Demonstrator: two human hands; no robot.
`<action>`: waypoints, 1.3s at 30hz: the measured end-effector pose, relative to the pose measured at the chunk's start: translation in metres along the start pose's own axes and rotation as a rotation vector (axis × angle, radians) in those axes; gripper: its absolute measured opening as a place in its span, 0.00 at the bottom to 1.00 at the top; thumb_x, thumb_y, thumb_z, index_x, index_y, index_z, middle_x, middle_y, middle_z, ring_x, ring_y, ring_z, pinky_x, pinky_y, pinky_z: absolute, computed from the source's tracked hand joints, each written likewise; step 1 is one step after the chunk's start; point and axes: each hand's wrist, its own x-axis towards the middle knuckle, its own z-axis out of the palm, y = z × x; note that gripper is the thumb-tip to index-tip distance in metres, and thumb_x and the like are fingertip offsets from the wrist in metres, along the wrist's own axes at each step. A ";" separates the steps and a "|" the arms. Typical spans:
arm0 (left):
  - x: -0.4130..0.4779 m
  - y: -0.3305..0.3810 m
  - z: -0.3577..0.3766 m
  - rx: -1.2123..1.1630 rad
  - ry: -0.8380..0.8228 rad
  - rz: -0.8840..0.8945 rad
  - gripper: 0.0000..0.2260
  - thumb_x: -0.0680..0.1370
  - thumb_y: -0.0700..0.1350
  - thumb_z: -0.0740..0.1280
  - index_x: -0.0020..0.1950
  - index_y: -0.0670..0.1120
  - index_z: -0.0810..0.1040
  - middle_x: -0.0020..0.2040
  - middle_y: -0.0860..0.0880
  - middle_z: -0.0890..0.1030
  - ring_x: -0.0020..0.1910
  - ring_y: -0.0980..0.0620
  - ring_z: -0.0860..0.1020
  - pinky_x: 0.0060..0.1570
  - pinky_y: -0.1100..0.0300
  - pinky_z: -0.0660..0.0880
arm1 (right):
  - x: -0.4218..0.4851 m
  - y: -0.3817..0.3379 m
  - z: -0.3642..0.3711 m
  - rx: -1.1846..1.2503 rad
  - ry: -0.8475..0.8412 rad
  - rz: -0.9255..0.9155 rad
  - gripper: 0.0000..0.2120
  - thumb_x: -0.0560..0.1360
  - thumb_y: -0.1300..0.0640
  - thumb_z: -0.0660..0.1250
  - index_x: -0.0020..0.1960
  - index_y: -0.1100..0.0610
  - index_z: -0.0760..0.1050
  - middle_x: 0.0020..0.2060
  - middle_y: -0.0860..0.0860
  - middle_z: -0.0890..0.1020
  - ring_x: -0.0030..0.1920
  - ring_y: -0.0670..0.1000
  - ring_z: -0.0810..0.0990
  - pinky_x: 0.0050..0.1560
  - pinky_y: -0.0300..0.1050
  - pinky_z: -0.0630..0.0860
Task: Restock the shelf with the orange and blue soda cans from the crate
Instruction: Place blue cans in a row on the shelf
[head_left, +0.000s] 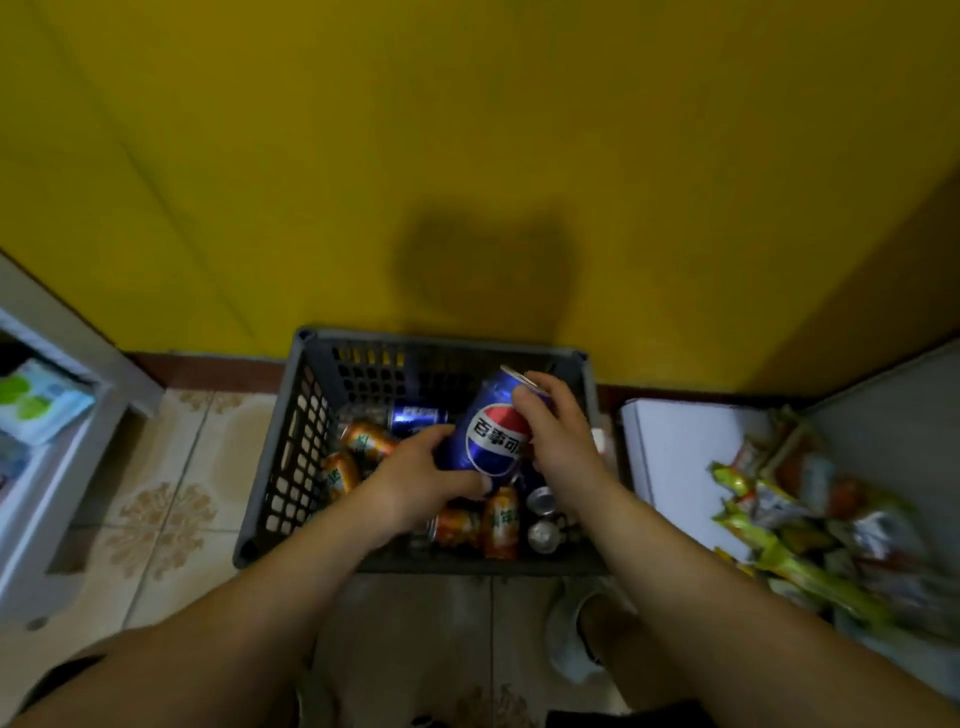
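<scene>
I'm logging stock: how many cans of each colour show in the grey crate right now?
Blue metal soda cans: 2, one held by left hand and right hand
Orange metal soda cans: 4
End-on cans, colour hidden: 2
Total: 8

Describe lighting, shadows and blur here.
Head view: dim, warm light; a dark shadow falls on the yellow wall above the crate; wide-angle distortion bends the edges; the snack packets are smeared; the blue can, held by left hand and right hand, reads sharp.
</scene>
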 end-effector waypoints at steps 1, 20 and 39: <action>-0.012 0.017 0.009 -0.033 0.010 0.030 0.26 0.64 0.43 0.78 0.60 0.46 0.74 0.51 0.49 0.82 0.47 0.54 0.82 0.51 0.57 0.79 | -0.012 -0.015 -0.005 0.021 0.012 -0.031 0.16 0.77 0.54 0.66 0.64 0.50 0.69 0.57 0.53 0.79 0.51 0.50 0.81 0.44 0.42 0.77; -0.209 0.225 0.257 0.026 -0.571 0.574 0.24 0.72 0.35 0.71 0.67 0.44 0.70 0.56 0.47 0.81 0.51 0.49 0.81 0.49 0.54 0.79 | -0.343 -0.189 -0.201 -0.030 0.682 -0.478 0.21 0.72 0.52 0.72 0.63 0.50 0.71 0.54 0.53 0.82 0.50 0.52 0.83 0.49 0.51 0.81; -0.297 0.188 0.531 1.383 -0.812 1.237 0.30 0.77 0.64 0.57 0.76 0.52 0.60 0.76 0.50 0.61 0.73 0.50 0.62 0.72 0.49 0.58 | -0.618 -0.073 -0.352 0.094 1.449 -0.404 0.29 0.69 0.56 0.76 0.66 0.52 0.68 0.58 0.50 0.78 0.58 0.52 0.78 0.61 0.53 0.75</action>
